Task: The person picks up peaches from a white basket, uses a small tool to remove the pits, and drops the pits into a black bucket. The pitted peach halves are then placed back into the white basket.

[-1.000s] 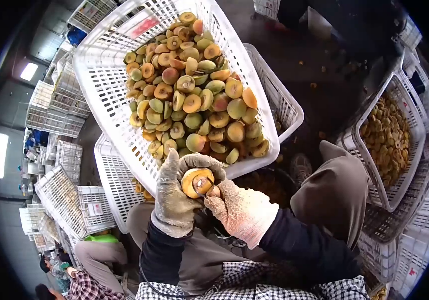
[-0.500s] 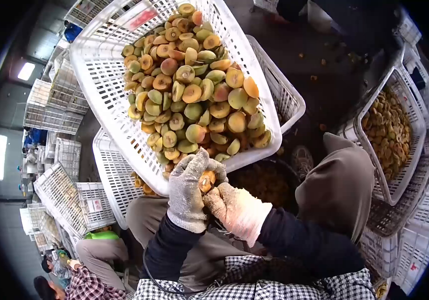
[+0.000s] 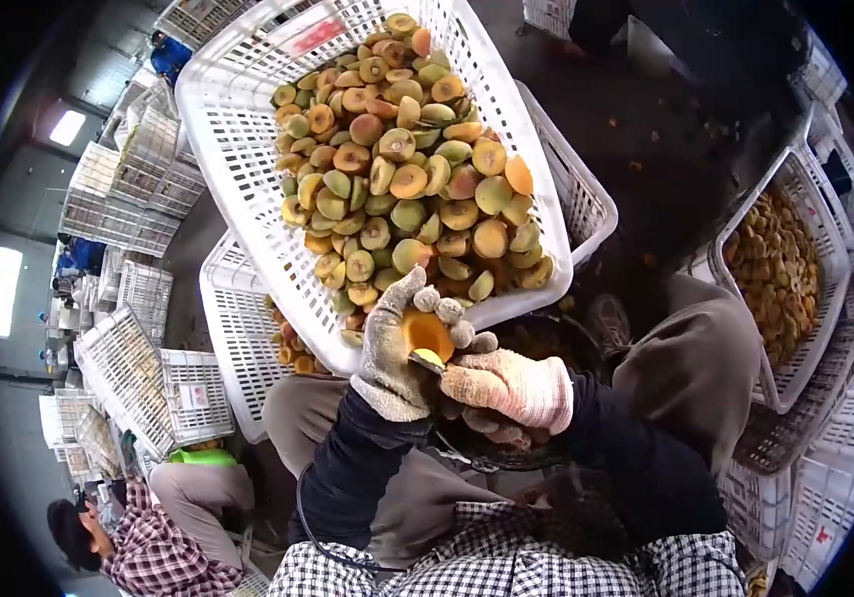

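Note:
My left hand (image 3: pixel 387 348), in a soiled knit glove, cups a peach half (image 3: pixel 427 330) with its orange cut face upward. My right hand (image 3: pixel 509 388), also gloved, is closed around a small metal-bladed pitting tool (image 3: pixel 426 364). The blade's tip is at the fruit's lower edge, with a bright yellow patch beside it. The tool's handle is hidden in my fingers. Just beyond my hands, a white plastic basket (image 3: pixel 544 298) leans toward me, holding many peach halves (image 3: pixel 407 181), some with stones showing.
A dark tub (image 3: pixel 492 460) stands below my hands between my knees. To the right is a crate of cut fruit (image 3: pixel 775 264); another white crate (image 3: pixel 233 343) is at left under the basket. Stacked crates (image 3: pixel 128 383) line the left, where a person in a plaid shirt (image 3: pixel 163 542) sits.
My left hand has opened out around the fruit, whose orange cut face now shows. My right hand has shifted right, and the blade has come into sight. The view has moved slightly.

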A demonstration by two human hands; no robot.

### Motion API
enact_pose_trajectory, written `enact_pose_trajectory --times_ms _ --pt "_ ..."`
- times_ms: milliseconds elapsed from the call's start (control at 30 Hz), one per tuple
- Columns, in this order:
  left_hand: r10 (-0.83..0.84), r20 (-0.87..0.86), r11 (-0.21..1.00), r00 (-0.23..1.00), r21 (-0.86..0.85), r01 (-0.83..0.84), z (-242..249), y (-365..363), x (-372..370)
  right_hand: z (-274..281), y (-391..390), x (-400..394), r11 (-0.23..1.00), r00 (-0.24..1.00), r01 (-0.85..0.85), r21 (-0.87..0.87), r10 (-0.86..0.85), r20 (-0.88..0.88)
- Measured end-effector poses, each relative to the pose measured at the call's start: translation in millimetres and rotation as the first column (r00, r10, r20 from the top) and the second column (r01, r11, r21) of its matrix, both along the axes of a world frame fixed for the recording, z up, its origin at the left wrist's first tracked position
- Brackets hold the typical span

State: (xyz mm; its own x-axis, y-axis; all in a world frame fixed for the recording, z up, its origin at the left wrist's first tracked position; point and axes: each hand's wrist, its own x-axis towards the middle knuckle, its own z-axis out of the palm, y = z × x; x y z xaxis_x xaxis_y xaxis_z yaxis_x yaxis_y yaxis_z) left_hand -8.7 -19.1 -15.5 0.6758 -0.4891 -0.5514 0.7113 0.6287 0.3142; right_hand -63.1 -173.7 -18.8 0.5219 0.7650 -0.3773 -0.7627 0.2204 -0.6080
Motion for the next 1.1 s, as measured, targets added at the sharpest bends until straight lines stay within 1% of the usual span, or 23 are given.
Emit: enact_pose_trajectory --times_ms 133,200,233,267,300,333,400,433,467,500,533,567,600,633,667,733,767,800,900,967,1000,1067,1100 --pt "0.14 0.009 0.983 0.99 -0.123 -0.138 -7.0 15.7 -4.6 -1.6 -9.9 -10.7 0.979 0.869 0.024 -0.203 0.08 0.488" --pt "0.356 0.182 0.927 0.917 0.053 -0.371 11.0 41.3 -0.9 -29.1 -13.4 -31.2 0.933 0.672 0.209 -0.293 0.081 0.736" --pt "0.359 0.427 0.87 0.83 0.168 -0.463 13.1 66.1 5.0 -38.8 -22.1 -37.7 0.879 0.539 0.207 -0.431 0.265 0.8" --pt "0.086 0.733 0.743 0.675 0.404 -0.533 14.6 98.7 12.9 -28.3 -30.7 -45.3 0.795 0.562 0.225 -0.563 0.367 0.742" --pt "-0.025 0.794 0.334 0.607 0.579 -0.744 26.6 106.3 9.5 -21.2 -34.7 -49.8 0.676 0.649 0.212 -0.706 0.442 0.619" --pt "0.223 0.715 0.476 0.663 0.513 -0.714 46.7 105.5 13.8 -18.1 -36.4 -53.4 0.541 0.728 0.179 -0.822 0.489 0.48" --pt "0.15 0.903 0.18 0.403 0.376 -0.909 34.6 128.4 31.2 -39.5 -43.6 -58.5 0.446 0.694 0.245 -0.861 0.54 0.477" --pt "-0.168 0.823 -0.068 0.542 0.539 -0.84 28.3 121.8 29.0 -66.3 -46.4 -61.0 0.332 0.705 0.24 -0.912 0.587 0.398" --pt "-0.117 0.862 0.224 0.494 0.507 -0.832 9.1 115.7 34.8 -88.7 -50.7 -65.4 0.207 0.714 0.237 -0.949 0.626 0.315" --pt "-0.082 0.758 0.347 0.647 0.631 -0.694 10.1 76.9 23.6 -95.2 -55.2 -75.9 0.15 0.698 0.245 -0.958 0.658 0.282" --pt "-0.394 0.65 0.25 0.649 0.756 -0.605 -2.5 54.9 21.3 -99.5 -56.5 -82.7 0.093 0.684 0.255 -0.962 0.686 0.248" --pt "-0.572 0.528 0.196 0.628 0.831 -0.521 -5.1 27.1 15.5 -97.6 -56.6 -82.0 0.198 0.736 0.219 -0.955 0.61 0.295" --pt "-0.767 0.392 0.054 0.507 0.828 -0.558 -24.1 10.1 18.4 -92.8 -60.4 -82.6 0.136 0.681 0.133 -0.982 0.707 0.19" --pt "-0.815 0.077 -0.177 0.575 0.911 -0.373 -30.8 -12.0 20.4 -103.6 -51.1 -77.2 -0.158 0.544 -0.037 -0.987 0.825 -0.152" --pt "-0.831 -0.1 -0.347 0.547 0.862 -0.37 -41.5 -28.3 21.8 -115.3 -41.4 -71.3 -0.463 0.357 -0.142 -0.875 0.8 -0.481" --pt "-0.828 -0.195 -0.447 0.526 0.796 -0.409 -69.8 -41.2 23.4 -108.7 -63.3 -85.6 0.01 0.674 0.101 -0.995 0.735 0.075" --pt "-0.837 -0.105 -0.42 0.536 0.752 -0.508 -74.3 -39.0 20.1 -83.4 -62.0 -79.3 -0.001 0.737 0.048 -0.999 0.675 0.034" --pt "-0.844 -0.014 -0.396 0.536 0.689 -0.606 -76.2 -35.9 18.1 -101.5 -59.4 -79.6 -0.227 0.659 -0.021 -0.974 0.73 -0.184" --pt "-0.81 0.102 -0.508 0.577 0.369 -0.778 -68.7 -10.1 36.4 -100.2 -67.5 -76.5 -0.038 0.803 0.147 -0.988 0.587 0.097" --pt "-0.712 -0.002 -0.644 0.702 0.4 -0.652 -93.1 7.5 58.4 -83.6 -63.6 -71.2 0.14 0.826 0.326 -0.935 0.438 0.354" --pt "-0.768 -0.044 -0.538 0.639 0.585 -0.607 -117.5 20.8 77.8 -83.4 -63.5 -69.1 0.236 0.805 0.427 -0.873 0.341 0.486" --pt "-0.774 -0.091 -0.559 0.627 0.564 -0.608 -105.4 16.6 78.1 -66.9 -59.7 -61.5 0.266 0.751 0.49 -0.83 0.355 0.557" --pt "-0.797 0.163 -0.305 0.582 0.722 -0.621 -86.6 20.4 75.7 -59.2 -56.7 -57.1 0.273 0.764 0.488 -0.829 0.327 0.557"
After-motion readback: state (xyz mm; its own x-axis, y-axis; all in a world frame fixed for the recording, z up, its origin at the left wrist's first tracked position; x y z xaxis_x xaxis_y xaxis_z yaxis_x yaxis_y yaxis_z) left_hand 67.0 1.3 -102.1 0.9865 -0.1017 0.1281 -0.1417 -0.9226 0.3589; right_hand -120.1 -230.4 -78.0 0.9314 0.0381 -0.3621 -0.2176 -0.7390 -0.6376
